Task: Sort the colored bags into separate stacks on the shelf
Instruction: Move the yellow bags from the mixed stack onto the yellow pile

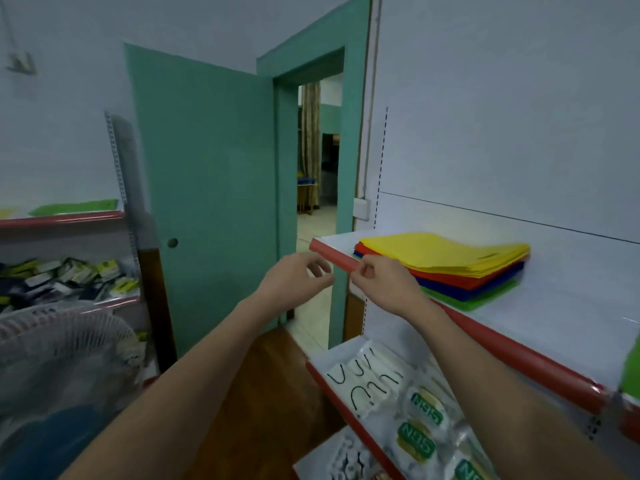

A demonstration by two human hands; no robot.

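One mixed pile of flat coloured bags lies on the white shelf (561, 306) with a red front rail: yellow bags (446, 251) on top, then red bags (446, 279), blue bags (464, 292) and green bags (485, 299) at the bottom. My right hand (384, 282) is at the pile's near left corner by the rail, fingers curled; whether it pinches a bag edge is unclear. My left hand (298, 278) hovers just left of the shelf end, fingers loosely curled, holding nothing.
Below, a lower shelf (318, 372) holds packed N95 masks (420, 441). A green door (207, 202) stands open ahead. At left, another rack (69, 220) carries a green bag (74, 207) and assorted packets. A fan (59, 375) stands at lower left. A green item (632, 372) shows at the right edge.
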